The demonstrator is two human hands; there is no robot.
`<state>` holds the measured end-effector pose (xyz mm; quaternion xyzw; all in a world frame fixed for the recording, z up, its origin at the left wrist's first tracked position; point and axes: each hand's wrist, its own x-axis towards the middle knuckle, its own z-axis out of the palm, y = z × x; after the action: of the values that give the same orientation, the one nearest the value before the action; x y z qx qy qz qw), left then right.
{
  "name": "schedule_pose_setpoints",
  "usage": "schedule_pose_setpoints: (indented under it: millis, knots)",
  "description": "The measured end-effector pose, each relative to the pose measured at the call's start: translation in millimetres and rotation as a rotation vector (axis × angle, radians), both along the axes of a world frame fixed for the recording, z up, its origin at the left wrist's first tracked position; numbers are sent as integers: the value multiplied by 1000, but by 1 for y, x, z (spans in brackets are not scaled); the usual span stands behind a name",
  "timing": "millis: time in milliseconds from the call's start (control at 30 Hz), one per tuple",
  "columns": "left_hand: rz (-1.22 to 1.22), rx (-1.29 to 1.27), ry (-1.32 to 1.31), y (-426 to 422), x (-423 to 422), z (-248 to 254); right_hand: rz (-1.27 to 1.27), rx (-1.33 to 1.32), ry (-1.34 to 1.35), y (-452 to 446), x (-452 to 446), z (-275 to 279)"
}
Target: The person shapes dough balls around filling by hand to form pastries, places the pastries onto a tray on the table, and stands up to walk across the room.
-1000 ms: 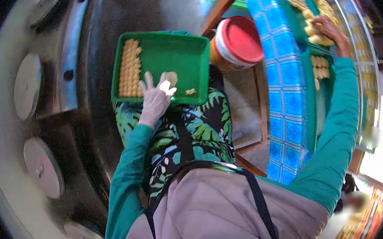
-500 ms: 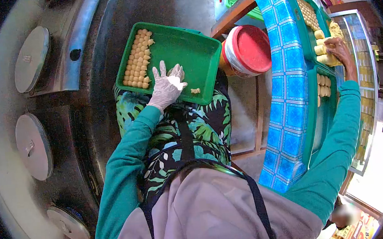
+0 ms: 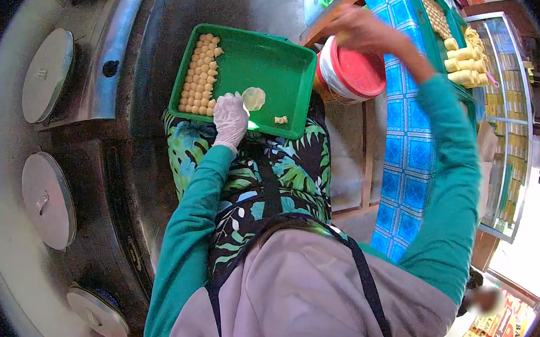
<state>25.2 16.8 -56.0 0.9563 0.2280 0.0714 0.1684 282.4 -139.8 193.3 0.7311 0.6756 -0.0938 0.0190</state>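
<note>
A green tray (image 3: 260,60) rests on my lap, with rows of small pale dough balls (image 3: 199,75) along its left side. My left hand (image 3: 230,115), in a clear glove, is closed at the tray's near edge beside the rows; what it grips is hidden. Just right of it lies a round translucent piece (image 3: 253,98), and a small dough scrap (image 3: 280,120) sits near the right corner. My bare right hand (image 3: 360,29), blurred, is in the air above the red-lidded bucket (image 3: 358,71), its fingers curled around something I cannot make out.
On the right stands a table with a blue checked cloth (image 3: 403,150), bearing green trays and yellow dough rolls (image 3: 463,65). Behind it is a glass cabinet (image 3: 504,129). Round metal lids (image 3: 48,201) line the dark surface at left. A person (image 3: 480,298) shows at lower right.
My right hand has left the yellow dough on the table and moved left, over the bucket. My left hand's spread fingers have closed, and it has moved off the round piece.
</note>
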Motion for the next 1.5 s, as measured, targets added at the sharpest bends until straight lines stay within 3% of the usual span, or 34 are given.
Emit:
schedule_pose_setpoints:
  millis: [33,133,167,267,400,467,600,667,700,800,900,1033,1133,1200,1333,1367,1500]
  knots:
    - [-13,-40,44,0,2,-6,103,89,51,10,18,-69]
    - [-54,-50,-124,2,5,-1,34,-33,-155,48,-33,-145]
    - [-155,8,-238,0,5,-9,-16,38,-182,53,-40,-175]
    - [-291,166,-23,-11,-8,-12,-86,75,-244,61,-58,-219]
    - [-300,217,105,-11,-2,-4,-278,-11,-198,61,-62,-224]
    - [-323,191,78,-12,3,-3,-360,266,-80,51,-59,-221]
    - [-329,139,29,-19,6,4,-457,309,-59,43,-54,-229]
    - [-160,-103,-288,-8,6,3,-488,442,14,41,-56,-232]
    - [-21,-4,-185,-5,4,-1,-492,442,22,39,-57,-233]
    - [-8,-14,54,0,-7,4,-544,462,-17,44,-64,-219]
    - [1,3,-61,-4,-2,-8,-439,608,88,41,-106,-204]
    - [87,-200,-102,-7,7,-8,-448,363,183,47,-148,-234]
    - [109,-266,-82,-3,9,-12,-408,475,124,49,-158,-249]
    - [92,-225,-80,-5,10,-16,-429,526,233,47,-158,-245]
    - [147,-206,-96,-14,4,-2,-612,689,274,29,-149,-261]
    - [158,-190,-55,-15,1,-4,-748,626,294,30,-152,-265]
    - [74,-217,-65,-5,7,-11,-821,603,398,35,-157,-272]
